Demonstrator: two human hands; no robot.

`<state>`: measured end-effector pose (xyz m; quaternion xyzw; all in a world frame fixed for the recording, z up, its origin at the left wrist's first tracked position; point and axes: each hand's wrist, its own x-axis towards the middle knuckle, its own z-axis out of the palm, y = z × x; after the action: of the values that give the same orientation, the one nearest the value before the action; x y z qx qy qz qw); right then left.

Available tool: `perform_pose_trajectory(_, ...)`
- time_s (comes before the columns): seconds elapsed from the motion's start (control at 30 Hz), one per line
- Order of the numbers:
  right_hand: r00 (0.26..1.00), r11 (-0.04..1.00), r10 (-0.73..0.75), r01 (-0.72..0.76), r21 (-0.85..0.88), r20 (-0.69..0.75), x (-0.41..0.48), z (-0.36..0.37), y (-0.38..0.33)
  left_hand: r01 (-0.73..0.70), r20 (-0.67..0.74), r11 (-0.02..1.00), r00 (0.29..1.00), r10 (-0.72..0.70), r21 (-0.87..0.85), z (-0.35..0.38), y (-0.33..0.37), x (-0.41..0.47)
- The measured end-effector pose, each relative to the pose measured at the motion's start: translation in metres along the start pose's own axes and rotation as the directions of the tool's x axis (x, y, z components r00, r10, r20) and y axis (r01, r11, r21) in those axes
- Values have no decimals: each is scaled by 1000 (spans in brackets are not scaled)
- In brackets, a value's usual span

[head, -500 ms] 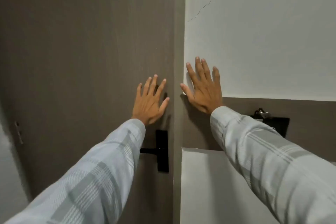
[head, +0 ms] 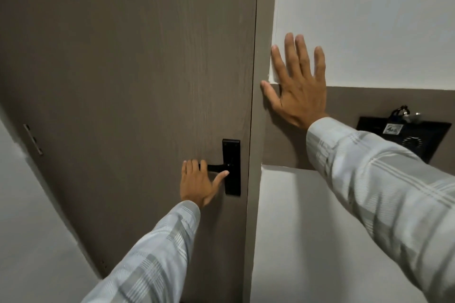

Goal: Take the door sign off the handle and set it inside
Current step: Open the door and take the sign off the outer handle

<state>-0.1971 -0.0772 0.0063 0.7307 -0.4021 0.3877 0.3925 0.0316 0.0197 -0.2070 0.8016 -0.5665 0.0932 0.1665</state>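
Observation:
A grey-brown wooden door (head: 128,86) fills the left and middle of the head view and stands closed against its frame. A black lever handle (head: 216,168) on a black backplate (head: 231,152) sits near the door's right edge. No door sign is visible on the handle. My left hand (head: 198,183) lies over the lever, fingers laid on it and thumb stretched toward the backplate, not clearly closed around it. My right hand (head: 296,88) is spread flat on the wall beside the door frame, holding nothing.
The door frame (head: 256,204) runs down the middle. Right of it is a white wall with a grey-brown band (head: 369,101). A black wall-mounted holder (head: 406,140) with a tagged key sits at the right. A hinge plate (head: 33,139) shows at the left.
My left hand has dropped from the flat door panel down onto the lever handle. My right hand stays spread on the wall. The view has moved closer.

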Motion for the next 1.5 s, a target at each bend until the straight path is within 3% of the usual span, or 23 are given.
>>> perform_pose_trajectory(0.2, 1000, 1000, 11, -10, 9, -13, 1, 1, 0, 154, 126, 942, 985, -121, -298, 11, 13, -5)
perform_pose_trajectory(0.33, 1000, 1000, 14, -14, 1, -5, -1, 0, 0, 362, 303, 758, 926, -226, -542, 21, 32, -13)
perform_pose_trajectory(0.4, 1000, 1000, 12, -12, -7, -4, -1, -1, -1, 389, 358, 713, 911, -205, -583, 23, 33, -12)
perform_pose_trajectory(0.5, 1000, 1000, 15, -16, 3, 17, 0, -3, 1, 362, 385, 743, 910, -151, -563, 22, 26, -14)
perform_pose_trajectory(0.57, 1000, 1000, 2, -2, 11, 24, 0, -2, 2, 306, 330, 803, 933, -146, -511, 19, 17, -16)
perform_pose_trajectory(0.67, 999, 1000, 0, -1, 28, 40, 1, -4, 3, 29, 70, 984, 997, -17, -175, 5, -4, -17)
perform_pose_trajectory(0.73, 999, 999, -1, -1, 44, 48, 0, -4, 2, -85, 8, 995, 996, 85, 50, -10, -18, -15)
perform_pose_trajectory(0.83, 998, 996, -12, 7, 84, 59, 0, -3, 4, -147, 15, 979, 989, 147, 138, -23, -25, -19)
perform_pose_trajectory(1.03, 997, 985, -29, 16, 172, 74, -9, -3, 6, -47, 61, 989, 997, 39, 138, -40, -15, -40)
perform_pose_trajectory(1.2, 991, 964, -134, 124, 235, 26, -30, -1, 9, 37, 79, 995, 996, -44, 90, -52, -12, -61)
perform_pose_trajectory(1.5, 948, 825, -294, 316, 469, -121, -96, 11, -13, 130, 105, 986, 984, -141, 106, -66, -20, -103)
